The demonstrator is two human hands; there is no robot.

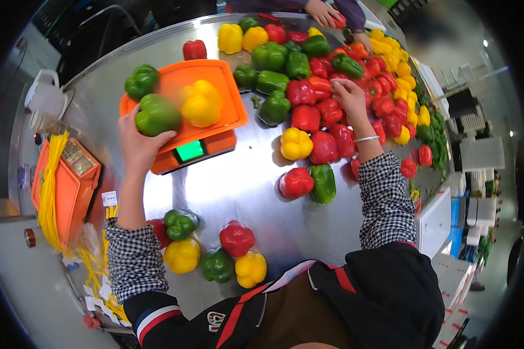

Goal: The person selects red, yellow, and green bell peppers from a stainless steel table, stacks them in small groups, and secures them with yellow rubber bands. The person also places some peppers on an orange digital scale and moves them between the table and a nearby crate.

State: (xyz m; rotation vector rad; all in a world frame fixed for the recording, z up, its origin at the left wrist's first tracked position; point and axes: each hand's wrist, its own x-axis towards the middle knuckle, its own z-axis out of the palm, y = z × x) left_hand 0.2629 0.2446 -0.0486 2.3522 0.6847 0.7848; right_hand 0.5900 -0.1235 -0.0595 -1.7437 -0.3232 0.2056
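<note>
My left hand (138, 139) is closed around a green bell pepper (157, 115) at the left part of the orange scale tray (232, 96). A yellow bell pepper (202, 103) sits on the tray to its right, and another green bell pepper (141, 81) is at the tray's far left corner. Below the tray, the scale's display (190, 150) glows green. My right hand (349, 99) is over the pile of red bell peppers (301, 92), with its fingers loosely curved and apart. An orange-red pepper (320, 87) lies near its fingertips.
Red, green and yellow peppers (251, 269) form a small group near me. Yellow ties (51, 186) hang over an orange bin (70, 203) at the left. Across the metal table (215, 198), another person's hand (323, 13) reaches in by a red pepper. Leafy greens (435, 139) lie at the right edge.
</note>
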